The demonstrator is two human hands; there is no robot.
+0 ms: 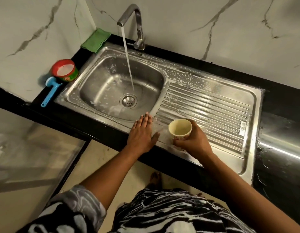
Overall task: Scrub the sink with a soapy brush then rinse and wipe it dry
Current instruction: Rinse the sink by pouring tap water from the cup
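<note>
The steel sink [88, 91] has soap foam along its rim and on the ribbed drainboard [213, 105]. Water runs from the tap [134, 19] down beside the drain [128, 100]. My left hand [142, 132] lies flat with straight fingers on the sink's front rim. My right hand [193, 140] grips a cream cup [180, 127], held upright just over the near left corner of the drainboard. A blue brush [50, 91] lies on the black counter left of the basin, next to a red and green soap tub [65, 69]. A green cloth [95, 40] lies at the back left corner.
The black counter [280, 105] runs along the marble wall and continues right of the drainboard. A glass-fronted surface sits lower left. My bare foot [155, 179] stands on the tiled floor below the counter edge.
</note>
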